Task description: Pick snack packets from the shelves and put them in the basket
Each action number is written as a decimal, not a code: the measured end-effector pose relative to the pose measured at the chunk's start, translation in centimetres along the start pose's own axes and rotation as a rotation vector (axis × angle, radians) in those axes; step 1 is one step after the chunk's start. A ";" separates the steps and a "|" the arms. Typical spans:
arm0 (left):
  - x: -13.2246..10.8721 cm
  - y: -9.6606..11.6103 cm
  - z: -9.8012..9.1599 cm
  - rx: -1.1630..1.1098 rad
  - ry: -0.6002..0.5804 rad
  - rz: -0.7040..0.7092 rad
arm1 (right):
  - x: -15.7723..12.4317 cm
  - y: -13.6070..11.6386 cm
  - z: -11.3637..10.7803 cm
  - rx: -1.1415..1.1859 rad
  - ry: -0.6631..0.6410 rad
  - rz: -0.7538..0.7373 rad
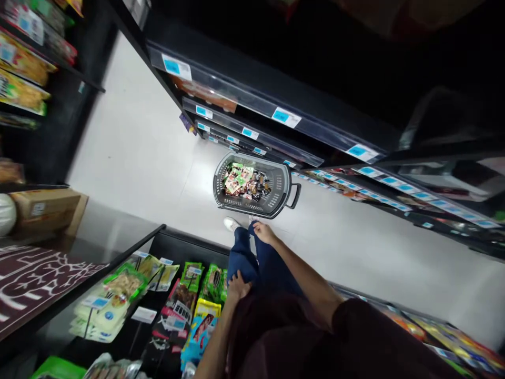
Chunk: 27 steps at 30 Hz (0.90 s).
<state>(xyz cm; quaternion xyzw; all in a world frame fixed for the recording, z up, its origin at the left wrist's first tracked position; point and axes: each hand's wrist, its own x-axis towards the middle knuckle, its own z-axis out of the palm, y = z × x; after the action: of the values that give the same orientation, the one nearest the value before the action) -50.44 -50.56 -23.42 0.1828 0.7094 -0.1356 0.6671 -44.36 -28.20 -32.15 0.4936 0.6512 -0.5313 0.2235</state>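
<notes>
My left hand [239, 287] lies against the thigh of my blue trousers [241, 258], its fingers apart and nothing in them. Further forward, my right hand [263, 231] hangs by my knee with its fingers curled in, and I see no object in it. Just beyond my feet, a dark grey shopping basket [282, 184] stands on the floor with its black handle [294, 196] toward the right. Inside it lie green-and-white packets [239, 178] and several small dark wrapped pieces [260, 187].
Black shelving with price tags [286, 117] rises ahead and to the right. Hanging snack packets [126, 284] fill a rack close on my left. A cardboard box [45, 210] sits at the far left. Pale floor [134, 126] runs between the shelves.
</notes>
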 end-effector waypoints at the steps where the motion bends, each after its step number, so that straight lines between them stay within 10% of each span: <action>1: 0.7 0.1 0.5 0.016 -0.027 -0.009 | 1.9 0.2 -0.1 0.003 0.011 -0.008; 9: 11.1 1.7 1.9 -0.013 -0.164 -0.092 | 21.1 4.3 0.5 0.096 0.104 -0.009; 14: 15.4 3.3 1.6 -0.011 -0.015 -0.203 | 31.2 7.2 3.6 0.222 0.096 0.060; 27: 16.3 3.2 2.1 0.027 0.062 -0.232 | 40.1 7.2 11.7 0.700 0.130 0.177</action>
<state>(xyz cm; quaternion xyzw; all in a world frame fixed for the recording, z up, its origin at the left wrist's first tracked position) -47.84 -47.29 -39.65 0.1128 0.7441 -0.2157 0.6222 -57.27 -23.03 -72.18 0.6273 0.3975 -0.6682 0.0443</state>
